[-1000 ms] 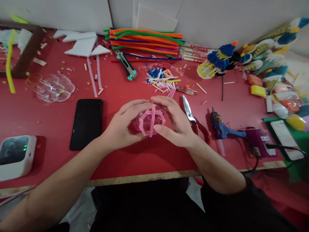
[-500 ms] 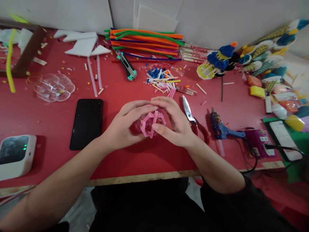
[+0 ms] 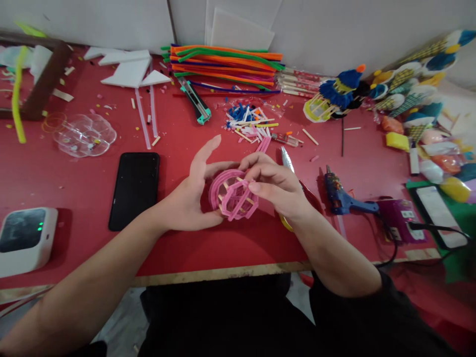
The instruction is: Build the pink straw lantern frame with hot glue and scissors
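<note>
A small pink openwork frame (image 3: 238,201) is held above the table's front part. It has a round coiled base and a many-sided ring of pink strips, with pale sticks between them. My left hand (image 3: 188,198) grips its base on the left between thumb and fingers, one finger raised away. On the right, my right hand (image 3: 280,191) pinches the upper edge of the ring with thumb and fingertips. Partly hidden behind that hand lie scissors (image 3: 287,159) with red handles. A black phone (image 3: 134,191) rests left of my left hand.
Pink, white and blue stick pieces (image 3: 253,121) lie beyond my hands, near a green utility knife (image 3: 197,103) and fuzzy pipe cleaners (image 3: 226,64). At right are a blue glue gun (image 3: 344,198) and its cable. A white device (image 3: 28,240) stands at left.
The frame has turned and tilted, so its coiled base and sticks now show. A left finger has lifted off it. My right fingers have drawn in to the ring's upper edge.
</note>
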A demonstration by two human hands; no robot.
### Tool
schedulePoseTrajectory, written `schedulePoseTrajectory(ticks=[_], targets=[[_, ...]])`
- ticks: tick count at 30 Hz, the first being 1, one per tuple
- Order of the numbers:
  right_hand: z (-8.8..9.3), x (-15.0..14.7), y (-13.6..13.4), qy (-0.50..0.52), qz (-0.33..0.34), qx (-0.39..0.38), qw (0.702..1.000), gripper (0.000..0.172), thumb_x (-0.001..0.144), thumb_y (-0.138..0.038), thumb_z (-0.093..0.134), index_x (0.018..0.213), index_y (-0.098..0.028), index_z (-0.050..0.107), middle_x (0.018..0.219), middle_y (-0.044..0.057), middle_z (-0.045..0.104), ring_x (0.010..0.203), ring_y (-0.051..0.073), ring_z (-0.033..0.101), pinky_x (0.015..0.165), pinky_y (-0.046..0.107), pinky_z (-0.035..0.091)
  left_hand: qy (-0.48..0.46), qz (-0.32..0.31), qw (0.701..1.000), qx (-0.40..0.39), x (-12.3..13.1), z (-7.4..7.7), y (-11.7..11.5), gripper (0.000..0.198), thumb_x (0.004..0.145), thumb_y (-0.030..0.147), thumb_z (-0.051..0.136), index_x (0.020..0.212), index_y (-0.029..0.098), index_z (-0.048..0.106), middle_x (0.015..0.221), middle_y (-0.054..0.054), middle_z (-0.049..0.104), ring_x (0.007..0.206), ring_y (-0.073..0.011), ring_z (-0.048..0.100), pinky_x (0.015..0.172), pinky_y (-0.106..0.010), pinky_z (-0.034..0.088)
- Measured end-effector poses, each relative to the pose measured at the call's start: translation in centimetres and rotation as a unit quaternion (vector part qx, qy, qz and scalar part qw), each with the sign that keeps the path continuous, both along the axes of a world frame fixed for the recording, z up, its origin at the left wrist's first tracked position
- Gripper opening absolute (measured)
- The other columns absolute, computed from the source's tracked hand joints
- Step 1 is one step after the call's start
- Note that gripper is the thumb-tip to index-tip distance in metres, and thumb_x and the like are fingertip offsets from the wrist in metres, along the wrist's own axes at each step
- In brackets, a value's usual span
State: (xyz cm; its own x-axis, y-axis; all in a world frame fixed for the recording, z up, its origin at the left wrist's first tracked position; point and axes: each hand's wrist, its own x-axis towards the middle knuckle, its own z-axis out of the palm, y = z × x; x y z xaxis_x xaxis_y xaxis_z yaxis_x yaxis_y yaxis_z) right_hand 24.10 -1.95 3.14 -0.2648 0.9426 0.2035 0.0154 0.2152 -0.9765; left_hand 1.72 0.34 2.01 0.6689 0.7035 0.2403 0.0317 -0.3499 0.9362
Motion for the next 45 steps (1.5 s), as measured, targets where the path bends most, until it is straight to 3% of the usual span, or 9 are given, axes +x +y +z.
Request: schedulePoseTrajectory(ticks=[6, 10, 13, 19, 22, 25, 30, 41, 45], targets=[[-0.3, 0.0, 0.4, 0.026, -0.023, -0.044, 0.998, 0.011, 0.076, -0.027, 0.077, 0.070, -0.023, 0.069, 0.096, 0.002, 0.061, 0.090, 0.017, 0.060, 0.081, 0.035, 0.050, -0.024, -0.014, 0.999, 0.018, -0.4, -1.0, 0.8, 0.109, 0.077, 0.019, 0.080, 0.160, 0.039, 0.013, 0.159, -0.014, 0.045, 0.142, -0.0334, 0.052, 0.113, -0.051, 0.050], [-0.9, -0.1, 0.6, 0.059, -0.090, -0.081, 0.991, 0.006, 0.074, -0.025, 0.072, 0.069, -0.023, 0.070, 0.096, 0.002, 0.061, 0.091, 0.017, 0.058, 0.084, 0.036, 0.048, -0.064, 0.052, 0.995, -0.061, -0.9, -1.9, 1.6, 0.091, 0.076, 0.027, 0.079, 0.151, 0.036, 0.029, 0.160, -0.011, 0.044, 0.149, -0.0358, 0.042, 0.121, -0.059, 0.038], [-1.0, -0.4, 0.9, 0.093, -0.127, -0.121, 0.980, 0.006, 0.069, -0.024, 0.070, 0.064, -0.021, 0.067, 0.092, 0.002, 0.062, 0.082, 0.015, 0.056, 0.072, 0.031, 0.046, -0.096, 0.108, 0.982, -0.123, -1.1, -2.2, 2.0, 0.066, 0.076, 0.036, 0.074, 0.134, 0.034, 0.044, 0.157, -0.007, 0.047, 0.151, -0.0368, 0.038, 0.123, -0.063, 0.031], [-1.0, -0.7, 1.1, 0.111, -0.128, -0.168, 0.971, 0.008, 0.069, -0.028, 0.070, 0.065, -0.021, 0.068, 0.087, 0.000, 0.063, 0.070, 0.011, 0.051, 0.058, 0.025, 0.042, -0.010, 0.113, 0.988, -0.105, -0.3, -0.7, 0.9, 0.052, 0.083, 0.043, 0.074, 0.125, 0.026, 0.049, 0.154, -0.014, 0.046, 0.150, -0.0348, 0.039, 0.119, -0.055, 0.040], [-1.2, -0.5, 1.0, 0.080, -0.142, -0.158, 0.974, 0.011, 0.073, -0.032, 0.070, 0.069, -0.022, 0.070, 0.097, 0.002, 0.065, 0.083, 0.015, 0.059, 0.066, 0.027, 0.050, 0.026, 0.137, 0.990, -0.031, 0.0, -0.2, 0.2, 0.059, 0.080, 0.045, 0.079, 0.126, 0.024, 0.049, 0.148, -0.016, 0.050, 0.143, -0.0326, 0.046, 0.115, -0.049, 0.045], [-1.4, -0.2, 1.0, 0.031, -0.200, -0.119, 0.972, 0.010, 0.077, -0.031, 0.068, 0.073, -0.023, 0.073, 0.107, 0.004, 0.063, 0.101, 0.020, 0.061, 0.070, 0.030, 0.054, 0.050, 0.210, 0.976, 0.030, 0.1, 0.0, 0.0, 0.038, 0.090, 0.046, 0.065, 0.119, 0.023, 0.055, 0.139, -0.013, 0.056, 0.134, -0.0299, 0.052, 0.112, -0.048, 0.046], [-2.0, 0.3, 1.5, -0.010, -0.268, -0.069, 0.961, 0.013, 0.085, -0.033, 0.063, 0.078, -0.023, 0.067, 0.092, 0.001, 0.063, 0.083, 0.014, 0.060, 0.066, 0.027, 0.052, 0.072, 0.312, 0.946, 0.047, 0.0, 0.7, 0.0, 0.019, 0.097, 0.035, 0.052, 0.083, 0.024, 0.058, 0.106, -0.006, 0.067, 0.106, -0.0237, 0.062, 0.095, -0.040, 0.051], [-1.0, 0.1, 1.5, 0.057, -0.238, -0.140, 0.959, 0.045, 0.089, -0.048, 0.063, 0.058, -0.024, 0.040, 0.052, -0.008, 0.034, 0.039, 0.006, 0.041, 0.038, 0.023, 0.032, 0.111, 0.309, 0.944, -0.039, 0.5, 1.7, 0.0, 0.031, 0.091, 0.035, 0.054, 0.062, 0.022, 0.052, 0.069, 0.000, 0.055, 0.069, -0.0175, 0.052, 0.068, -0.033, 0.046], [-0.6, 0.8, 1.4, -0.041, -0.222, -0.092, 0.970, 0.027, 0.075, -0.035, 0.078, 0.066, -0.022, 0.056, 0.058, -0.006, 0.053, 0.050, 0.008, 0.052, 0.048, 0.023, 0.043, 0.105, 0.266, 0.951, -0.120, 0.5, 1.8, 0.1, 0.020, 0.083, 0.031, 0.056, 0.065, 0.023, 0.054, 0.058, 0.002, 0.049, 0.056, -0.0150, 0.044, 0.055, -0.029, 0.035]])
